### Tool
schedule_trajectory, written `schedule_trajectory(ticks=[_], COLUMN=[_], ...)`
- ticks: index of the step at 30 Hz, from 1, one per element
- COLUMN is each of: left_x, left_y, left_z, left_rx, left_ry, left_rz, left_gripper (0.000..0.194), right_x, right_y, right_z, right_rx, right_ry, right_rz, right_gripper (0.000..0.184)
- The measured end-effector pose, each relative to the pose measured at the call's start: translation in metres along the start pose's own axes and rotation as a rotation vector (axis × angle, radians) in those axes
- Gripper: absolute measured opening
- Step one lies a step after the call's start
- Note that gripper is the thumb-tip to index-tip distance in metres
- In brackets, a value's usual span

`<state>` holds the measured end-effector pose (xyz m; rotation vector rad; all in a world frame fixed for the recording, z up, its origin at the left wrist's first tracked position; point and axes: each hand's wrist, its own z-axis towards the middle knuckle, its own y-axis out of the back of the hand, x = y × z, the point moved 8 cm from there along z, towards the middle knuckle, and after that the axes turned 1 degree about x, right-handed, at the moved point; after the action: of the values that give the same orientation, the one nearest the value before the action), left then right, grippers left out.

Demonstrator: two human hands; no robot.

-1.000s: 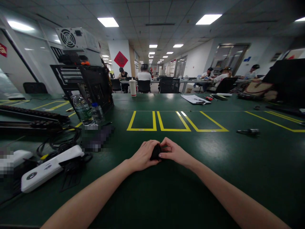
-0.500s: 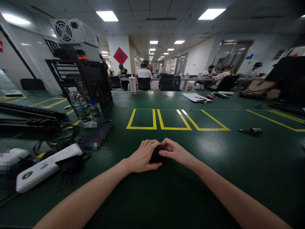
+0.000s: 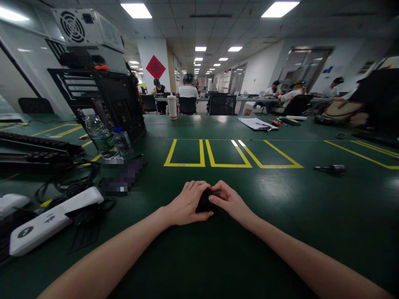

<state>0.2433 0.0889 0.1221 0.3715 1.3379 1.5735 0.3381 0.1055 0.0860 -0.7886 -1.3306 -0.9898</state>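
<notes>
Between my hands, low over the green tabletop (image 3: 268, 232), is a small black object (image 3: 203, 202) whose kind I cannot make out. My left hand (image 3: 188, 204) curls round its left side, fingers over the far side and thumb along the near side. From the right, my right hand (image 3: 229, 201) meets it with bent fingers, thumb and index at its upper right edge. Most of the dark object is covered by the fingers. Beyond the hands, yellow tape outlines (image 3: 183, 165) mark the table.
A black computer case (image 3: 115, 99) with a power supply (image 3: 93, 31) on top stands left. Near it are a water bottle (image 3: 101, 139), a smaller blue-capped bottle (image 3: 122, 141), cables and a white power strip (image 3: 56, 220). A screwdriver-like tool (image 3: 332, 168) lies right; a white cup (image 3: 172, 107) stands farther back.
The camera view has shifted slightly, so the table's things sit a little higher and wider apart. Both hands keep nearly the same grip on the black object.
</notes>
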Motion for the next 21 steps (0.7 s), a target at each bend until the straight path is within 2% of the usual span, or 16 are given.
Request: schedule_trajectory(ticks=[6,11,16,21], left_x=[0.0,0.0019,0.0002,-0.0002], left_y=[-0.0003,-0.0019,-0.0008,-0.0002], left_z=[0.0001,0.0001,0.0003,0.0001], left_rx=[0.013,0.004,0.002,0.002], left_ry=[0.016,0.017,0.01,0.01], left_rz=[-0.02,-0.019,-0.016,-0.019], left_gripper=[0.06,0.056,0.057,0.058], right_x=[-0.0041,0.0036,0.0037,0.0002], right_y=[0.0011,-0.0042,-0.0018,-0.0019], right_z=[0.0033,-0.0023,-0.0025,-0.0007], right_rx=[0.049,0.102,0.054,0.052], right_ry=[-0.065,-0.023,-0.031,-0.064], right_rz=[-0.036,-0.012,-0.022,-0.033], right_gripper=[0.025,0.032,0.02,0.026])
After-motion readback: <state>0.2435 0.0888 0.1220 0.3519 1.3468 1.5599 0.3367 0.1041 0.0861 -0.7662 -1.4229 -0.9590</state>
